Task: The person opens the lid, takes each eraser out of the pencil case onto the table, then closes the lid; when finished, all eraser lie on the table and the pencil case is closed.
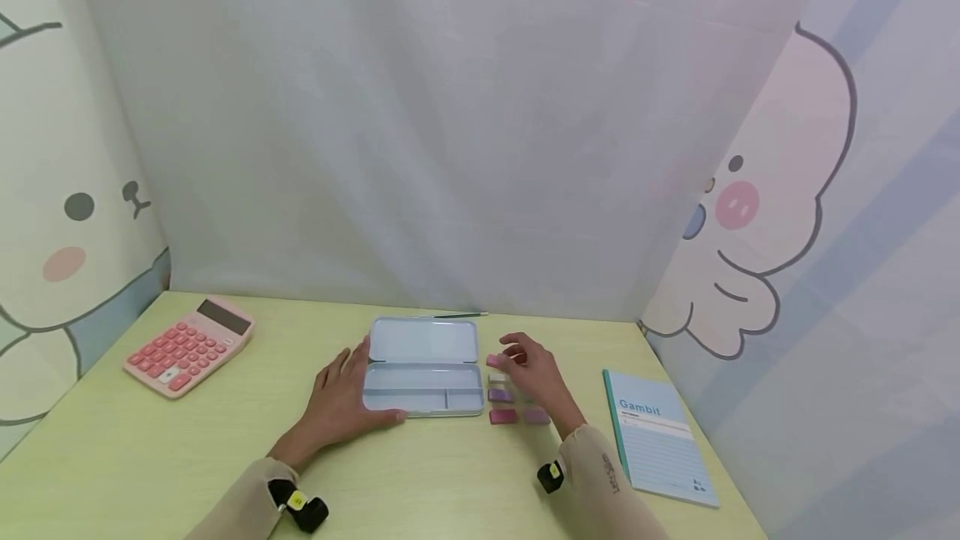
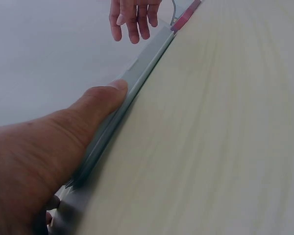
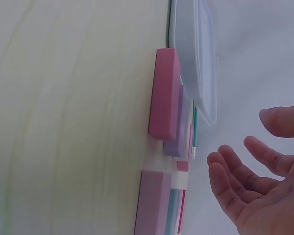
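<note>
A pale blue pencil case (image 1: pixel 423 377) lies with its lid (image 1: pixel 423 340) folded back, its divided tray facing up. My left hand (image 1: pixel 341 398) is spread at its left side, the thumb (image 2: pixel 100 100) resting straight along the front edge. Over small rectangular blocks, right of the case, hovers my right hand (image 1: pixel 534 373), fingers loosely bent and nothing between them. Nearest the front are a dark pink block (image 3: pixel 164 93) and a light purple block (image 3: pixel 152 200). Behind them show a purple block (image 1: pixel 500 396), a white one (image 1: pixel 497 378), a pink one (image 1: pixel 493 361) and a teal one (image 3: pixel 171 210).
A pink calculator (image 1: pixel 191 348) lies at the left of the pale yellow table (image 1: pixel 420 482). On the right is a light blue notebook (image 1: pixel 663 440). Behind the case lies a thin dark green pencil (image 1: pixel 461 315), close to a hanging grey curtain (image 1: pixel 405 148).
</note>
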The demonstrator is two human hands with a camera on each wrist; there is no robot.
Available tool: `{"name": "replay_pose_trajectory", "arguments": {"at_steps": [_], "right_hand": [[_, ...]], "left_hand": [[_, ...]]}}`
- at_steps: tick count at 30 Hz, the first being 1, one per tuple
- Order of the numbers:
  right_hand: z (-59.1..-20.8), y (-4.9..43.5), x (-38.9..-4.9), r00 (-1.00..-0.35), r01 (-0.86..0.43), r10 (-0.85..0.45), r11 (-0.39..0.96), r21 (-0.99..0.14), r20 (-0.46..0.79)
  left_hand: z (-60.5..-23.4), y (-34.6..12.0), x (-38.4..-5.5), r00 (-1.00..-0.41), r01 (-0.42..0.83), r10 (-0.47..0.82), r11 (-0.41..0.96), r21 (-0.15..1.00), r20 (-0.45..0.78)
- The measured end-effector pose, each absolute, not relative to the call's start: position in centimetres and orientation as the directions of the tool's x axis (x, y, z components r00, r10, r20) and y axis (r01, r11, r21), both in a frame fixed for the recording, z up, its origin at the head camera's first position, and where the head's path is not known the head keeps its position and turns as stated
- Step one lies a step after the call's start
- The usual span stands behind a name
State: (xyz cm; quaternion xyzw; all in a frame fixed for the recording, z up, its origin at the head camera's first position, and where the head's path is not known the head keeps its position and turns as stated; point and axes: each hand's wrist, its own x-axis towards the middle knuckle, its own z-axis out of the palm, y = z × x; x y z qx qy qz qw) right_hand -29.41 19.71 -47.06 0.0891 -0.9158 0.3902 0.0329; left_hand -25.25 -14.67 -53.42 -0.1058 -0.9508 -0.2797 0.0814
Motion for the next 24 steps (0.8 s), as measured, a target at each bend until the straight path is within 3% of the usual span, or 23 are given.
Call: {"name": "replay_pose_trajectory", "arguments": {"at_steps": [11, 19, 24], "right_hand": [[-47.1, 17.9, -31.2, -0.97, -0.239, -0.178, 0.619, -0.748, 0.163], [-46.8, 16.2, -32.6, -0.988, -0.15, -0.133, 0.628, -0.764, 0.084], [-47.1, 15.6, -33.5, -0.984, -0.174, -0.147, 0.651, -0.739, 0.102]], "left_hand": [[-53.5, -14.6, -25.1, -0.965, 0.249, 0.159, 0.812, 0.528, 0.21], [-53.4, -14.7, -25.2, -0.966, 0.243, 0.153, 0.811, 0.532, 0.206], [-53.2, -14.6, -25.1, -0.969, 0.234, 0.153, 0.813, 0.532, 0.194]]}}
